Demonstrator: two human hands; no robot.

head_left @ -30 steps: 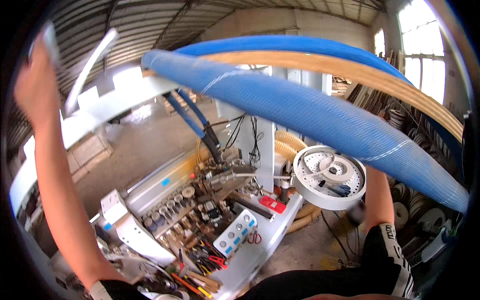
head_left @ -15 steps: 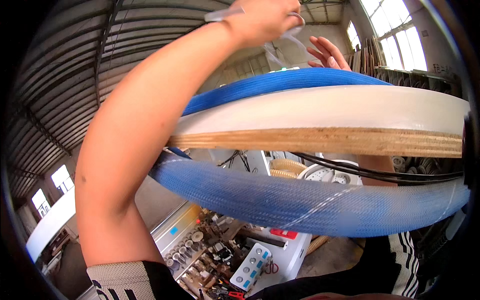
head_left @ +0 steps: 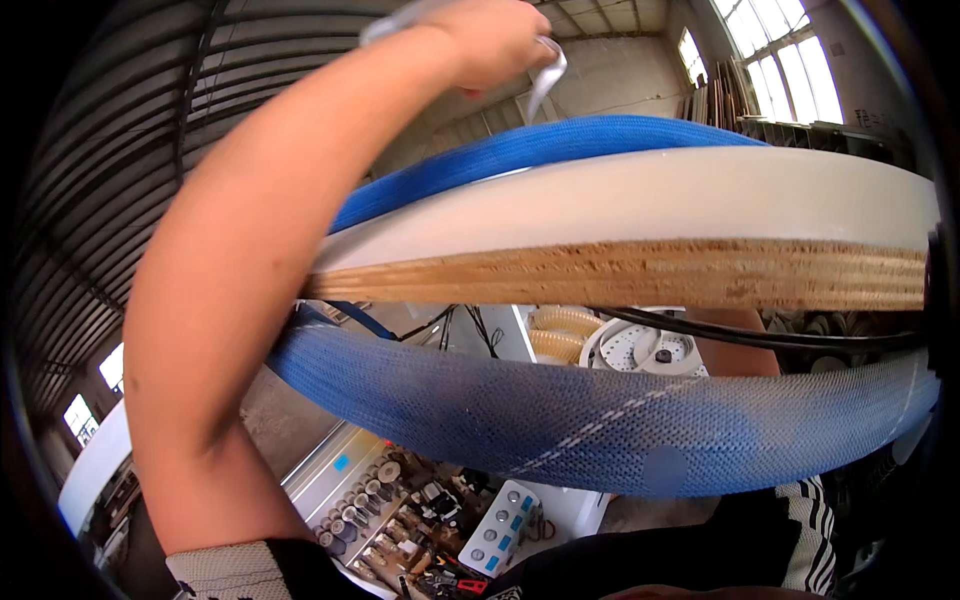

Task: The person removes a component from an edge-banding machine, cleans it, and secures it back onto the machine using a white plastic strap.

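High at the top of the view, my left hand [head_left: 505,40] is closed on a translucent plastic strip [head_left: 546,80]. One end dangles from the fist and another part shows behind the wrist. Below it runs a curved board [head_left: 640,200], white on its face with a layered plywood edge. A bright blue sleeve [head_left: 560,145] lies along the board's far side. Nearer, a faded blue mesh sleeve [head_left: 560,420] with white dashed stitching curves across the view. Under the board part of my right forearm [head_left: 738,340] shows; my right hand is hidden behind the board.
Below is a bench tray with rows of small metal parts [head_left: 365,505] and a white block with round holes [head_left: 498,530]. Black cables [head_left: 760,335], a ribbed cream hose [head_left: 562,335] and a white perforated disc [head_left: 650,345] sit under the board.
My left hand has moved left with the plastic strip. My right hand's fingers, seen above the blue sleeve before, have dropped out of sight. The board and sleeves appear slightly shifted.
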